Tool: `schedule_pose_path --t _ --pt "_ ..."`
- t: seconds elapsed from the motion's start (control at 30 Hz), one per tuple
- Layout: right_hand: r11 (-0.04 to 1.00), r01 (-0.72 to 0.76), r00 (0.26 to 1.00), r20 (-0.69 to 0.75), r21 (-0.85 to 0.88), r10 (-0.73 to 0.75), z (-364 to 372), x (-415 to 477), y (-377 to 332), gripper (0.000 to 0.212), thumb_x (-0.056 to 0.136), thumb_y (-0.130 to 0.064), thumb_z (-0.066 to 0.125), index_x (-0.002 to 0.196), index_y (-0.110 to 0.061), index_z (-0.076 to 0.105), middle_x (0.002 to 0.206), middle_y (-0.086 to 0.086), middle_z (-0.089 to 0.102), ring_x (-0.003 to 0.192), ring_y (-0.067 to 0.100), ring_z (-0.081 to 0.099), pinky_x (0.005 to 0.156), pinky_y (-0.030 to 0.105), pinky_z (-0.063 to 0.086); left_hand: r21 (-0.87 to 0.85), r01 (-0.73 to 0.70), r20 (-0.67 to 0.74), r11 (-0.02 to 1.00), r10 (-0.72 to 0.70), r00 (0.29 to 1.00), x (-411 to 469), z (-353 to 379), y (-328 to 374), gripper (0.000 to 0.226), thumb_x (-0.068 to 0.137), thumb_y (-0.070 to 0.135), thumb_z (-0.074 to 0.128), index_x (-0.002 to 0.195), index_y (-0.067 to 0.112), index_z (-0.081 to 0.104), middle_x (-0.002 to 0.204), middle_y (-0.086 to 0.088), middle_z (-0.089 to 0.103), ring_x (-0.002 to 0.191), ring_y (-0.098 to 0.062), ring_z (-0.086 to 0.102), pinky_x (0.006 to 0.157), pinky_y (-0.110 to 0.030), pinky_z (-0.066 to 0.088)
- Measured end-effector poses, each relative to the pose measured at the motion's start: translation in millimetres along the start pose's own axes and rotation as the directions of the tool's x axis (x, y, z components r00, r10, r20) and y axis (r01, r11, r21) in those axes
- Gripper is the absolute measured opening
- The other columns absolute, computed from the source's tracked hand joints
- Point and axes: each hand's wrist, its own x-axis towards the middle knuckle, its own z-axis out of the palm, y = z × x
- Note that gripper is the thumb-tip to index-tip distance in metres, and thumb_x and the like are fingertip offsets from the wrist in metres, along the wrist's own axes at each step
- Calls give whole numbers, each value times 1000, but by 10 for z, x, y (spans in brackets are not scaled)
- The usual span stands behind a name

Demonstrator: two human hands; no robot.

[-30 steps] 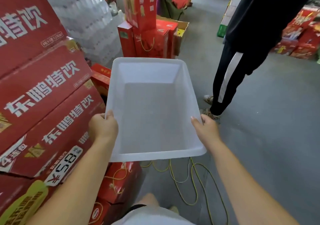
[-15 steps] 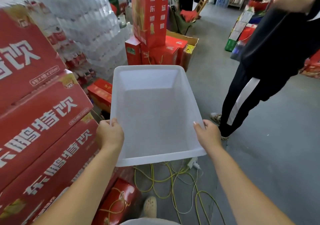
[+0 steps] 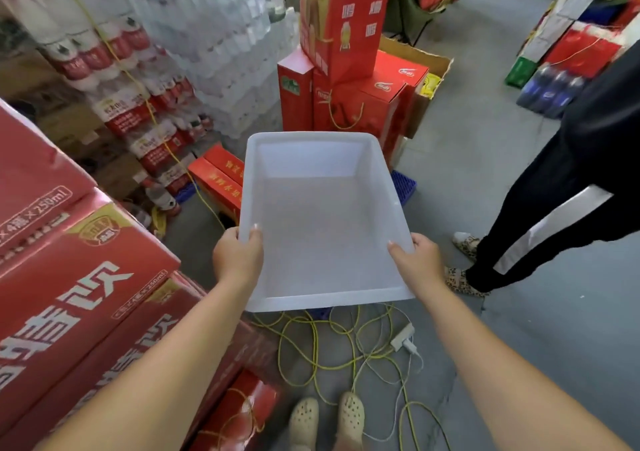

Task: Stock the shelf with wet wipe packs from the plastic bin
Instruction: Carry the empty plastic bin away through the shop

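Observation:
I hold a translucent white plastic bin (image 3: 322,298) out in front of me at about waist height. Nothing lies inside it. My left hand (image 3: 237,258) grips its left rim near the close corner. My right hand (image 3: 417,260) grips the right rim opposite. No wet wipe packs and no shelf show in the head view.
Stacked red drink cartons (image 3: 79,294) rise close on my left. Shrink-wrapped water bottles (image 3: 207,38) and red gift boxes (image 3: 346,79) stand ahead. A person in black trousers (image 3: 540,215) stands at right. Yellow cable (image 3: 322,346) and a power strip (image 3: 401,338) lie on the grey floor by my feet.
The view has tilted down and pulled back, so my feet and more cable show. The bin stays in both hands. The cartons on the left have slid farther left.

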Motion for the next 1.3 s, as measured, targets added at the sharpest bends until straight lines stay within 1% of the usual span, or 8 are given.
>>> schedule_pose_path --t 0.13,0.27,0.33,0.5,0.77,0.97,1.17,1.3 --pt "999 -3 998 69 33 1 193 475 90 29 89 -15 73 115 -16 59 103 1 66 90 17 64 77 31 53 -35 57 -3 998 -57 998 284 231 -76 35 92 47 69 105 14 66 93 1 68 81 -17 64 60 -29 44" --pt "1000 10 994 106 25 -12 375 930 217 46 88 -14 74 130 -16 55 108 -5 62 90 6 60 71 17 47 -68 92 -17 993 -93 996 606 540 -156 38 87 45 77 106 14 67 92 3 68 76 -9 61 56 -25 43" --pt "1000 23 991 131 7 -24 476 1114 286 48 88 -13 74 132 -17 55 109 -7 62 91 7 60 74 20 48 -70 94 -23 993 -96 995 780 687 -224 38 86 44 78 106 14 67 90 6 67 78 -11 63 56 -23 42" --pt "996 64 984 169 -65 -53 676 1431 459 52 80 -25 76 127 -33 56 117 -4 67 104 18 66 91 40 56 -72 107 -47 992 -110 993 1104 966 -399 45 85 41 80 116 12 63 103 1 68 91 -19 66 68 -28 47" --pt "987 70 970 242 -147 -32 896 1911 844 67 65 -51 72 127 -31 55 120 1 65 109 21 65 95 48 56 9 43 114 999 -44 993 1338 1146 -574 46 88 32 75 130 23 58 122 1 66 108 -23 64 91 -41 54" --pt "961 45 964 265 -273 30 836 1735 547 63 82 -34 75 137 -23 47 133 9 54 124 28 53 98 36 45 44 100 208 994 -107 972 1376 1147 -571 94 78 52 74 156 24 30 155 -2 45 137 -26 51 111 -50 45" --pt "957 30 956 287 -288 57 865 1702 523 87 83 -40 74 155 -24 28 149 8 43 135 28 46 107 39 42 93 106 210 990 -123 970 1311 1149 -534 97 93 40 71 164 19 8 170 0 13 154 -24 25 122 -43 30" --pt "971 26 964 263 -239 39 896 1722 455 83 70 -47 70 146 -27 41 137 3 56 125 26 56 104 43 49 16 70 195 997 -72 978 1356 1101 -530 85 83 44 74 156 30 32 155 0 44 137 -26 50 111 -50 46"
